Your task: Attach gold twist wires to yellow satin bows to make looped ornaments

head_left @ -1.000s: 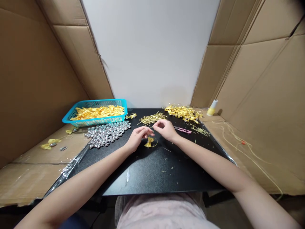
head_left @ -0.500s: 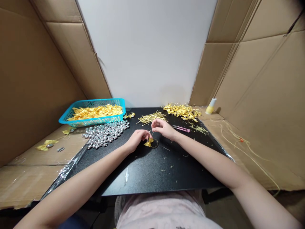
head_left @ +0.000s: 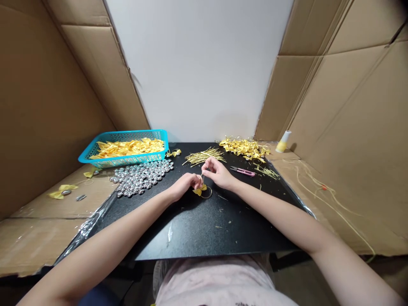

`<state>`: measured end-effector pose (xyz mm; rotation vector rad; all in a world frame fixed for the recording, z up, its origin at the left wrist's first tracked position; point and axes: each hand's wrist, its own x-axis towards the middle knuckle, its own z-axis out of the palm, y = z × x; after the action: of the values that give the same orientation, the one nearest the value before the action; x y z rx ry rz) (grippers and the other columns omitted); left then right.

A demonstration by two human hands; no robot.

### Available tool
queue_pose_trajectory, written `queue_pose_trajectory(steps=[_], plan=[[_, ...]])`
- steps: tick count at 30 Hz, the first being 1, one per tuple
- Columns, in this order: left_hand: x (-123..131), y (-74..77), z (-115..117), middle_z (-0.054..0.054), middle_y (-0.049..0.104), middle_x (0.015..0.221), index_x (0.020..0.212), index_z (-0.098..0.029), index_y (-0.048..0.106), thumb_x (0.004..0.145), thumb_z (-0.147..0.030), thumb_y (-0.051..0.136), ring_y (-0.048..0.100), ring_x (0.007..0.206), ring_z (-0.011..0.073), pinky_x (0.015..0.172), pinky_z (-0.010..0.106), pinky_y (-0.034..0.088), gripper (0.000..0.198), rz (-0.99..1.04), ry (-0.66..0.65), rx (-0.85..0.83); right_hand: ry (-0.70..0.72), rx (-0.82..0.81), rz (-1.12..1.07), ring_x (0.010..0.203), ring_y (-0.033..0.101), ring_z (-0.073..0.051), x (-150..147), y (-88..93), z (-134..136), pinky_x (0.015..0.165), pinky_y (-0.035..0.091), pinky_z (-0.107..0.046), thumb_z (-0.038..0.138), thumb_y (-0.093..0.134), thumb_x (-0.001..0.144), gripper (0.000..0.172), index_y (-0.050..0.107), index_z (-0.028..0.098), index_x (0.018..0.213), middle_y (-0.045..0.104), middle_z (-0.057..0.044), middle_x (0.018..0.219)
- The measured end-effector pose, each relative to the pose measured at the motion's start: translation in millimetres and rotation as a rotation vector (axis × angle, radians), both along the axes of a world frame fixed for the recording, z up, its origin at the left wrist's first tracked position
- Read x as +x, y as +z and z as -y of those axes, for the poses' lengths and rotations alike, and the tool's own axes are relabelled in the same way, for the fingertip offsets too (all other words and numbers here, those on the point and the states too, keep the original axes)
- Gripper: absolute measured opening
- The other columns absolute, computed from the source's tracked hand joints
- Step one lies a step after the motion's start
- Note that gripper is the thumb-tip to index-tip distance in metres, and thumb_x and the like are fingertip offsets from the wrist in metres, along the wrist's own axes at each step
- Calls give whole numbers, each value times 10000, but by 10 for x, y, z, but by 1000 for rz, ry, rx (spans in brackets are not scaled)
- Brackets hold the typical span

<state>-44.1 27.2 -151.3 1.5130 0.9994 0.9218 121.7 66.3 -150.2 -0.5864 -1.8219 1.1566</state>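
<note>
My left hand [head_left: 188, 183] is closed in a pinch just above a small yellow ribbon bow [head_left: 199, 191], holding it by its thin cord. From the bow, a loop of the cord [head_left: 210, 193] curves out to the right over the black table. My right hand [head_left: 217, 172] pinches a thin upright strand of the cord between thumb and forefinger, close to my left fingertips. Exactly how the strand passes between the fingers is too small to make out. Behind my hands lies a bundle of gold twist ties [head_left: 204, 156].
A turquoise basket [head_left: 83, 159] of yellow bows stands back left, silver beads [head_left: 140, 178] in front of it. Pink thread snips [head_left: 242, 171], a pile of beaded bows [head_left: 244, 148] and cord scraps [head_left: 267, 172] lie right. A thread cone [head_left: 283, 142] stands on cardboard [head_left: 288, 158].
My right hand has shifted slightly, and the strand between the hands now stands more upright. The left hand has barely moved and stays at the bow.
</note>
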Motion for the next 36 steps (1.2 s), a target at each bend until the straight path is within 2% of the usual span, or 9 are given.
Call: queue_pose_trajectory(steps=[7, 10, 14, 19, 25, 29, 32, 36], plan=[[1, 28, 23, 38, 577, 574, 393, -192, 511, 623, -239, 484, 496, 643, 193, 667, 299, 380, 236, -36, -84, 38, 5, -15, 67, 594, 383, -88, 10, -13, -25, 600, 321, -245, 203, 597, 738, 189, 409, 210, 760, 525, 55, 732], [-1, 11, 17, 43, 625, 643, 453, -192, 543, 669, -275, 481, 515, 685, 203, 688, 298, 393, 239, -24, -66, 54, 16, -28, 125, 570, 377, -82, 64, -2, -77, 579, 325, -240, 195, 636, 700, 127, 512, 184, 725, 553, 50, 703], [-2, -18, 6, 43, 651, 675, 490, -192, 545, 704, -300, 472, 519, 689, 199, 676, 288, 395, 250, -14, -11, 57, 45, -63, 169, 581, 444, -88, 121, 26, -112, 584, 361, -242, 226, 692, 664, 102, 624, 158, 698, 594, 33, 654], [0, -11, 25, 36, 656, 669, 503, -189, 567, 725, -314, 496, 526, 688, 196, 664, 276, 383, 265, -21, 24, 55, 79, -131, 150, 597, 548, -112, 102, 35, -71, 625, 434, -271, 331, 741, 660, 204, 664, 154, 727, 650, 9, 654], [-10, 7, 37, 30, 655, 615, 553, -181, 688, 713, -332, 564, 484, 630, 177, 623, 262, 362, 253, -22, 51, 51, 96, -185, 90, 648, 624, -147, 61, 31, -8, 720, 497, -323, 449, 736, 676, 307, 663, 158, 744, 670, -5, 659], [-12, -12, 21, 48, 689, 658, 589, -177, 725, 687, -329, 591, 484, 625, 170, 603, 258, 364, 225, 27, 94, 9, 103, -195, 81, 612, 598, -134, 40, 22, 3, 716, 499, -325, 480, 707, 701, 328, 636, 161, 730, 635, 11, 614], [2, -13, 12, 94, 692, 676, 618, -137, 725, 716, -426, 557, 494, 594, 164, 566, 263, 362, 348, 85, 125, -75, 90, -169, 97, 604, 569, -121, 42, 17, -13, 699, 482, -307, 452, 693, 718, 300, 631, 159, 743, 615, 18, 620], [24, 15, 20, 97, 669, 655, 710, -101, 713, 687, -476, 637, 418, 490, 101, 482, 224, 284, 383, 112, 160, -198, 79, -82, 157, 650, 553, -126, 74, 44, -43, 657, 437, -281, 374, 714, 703, 230, 656, 153, 729, 618, 2, 685]])
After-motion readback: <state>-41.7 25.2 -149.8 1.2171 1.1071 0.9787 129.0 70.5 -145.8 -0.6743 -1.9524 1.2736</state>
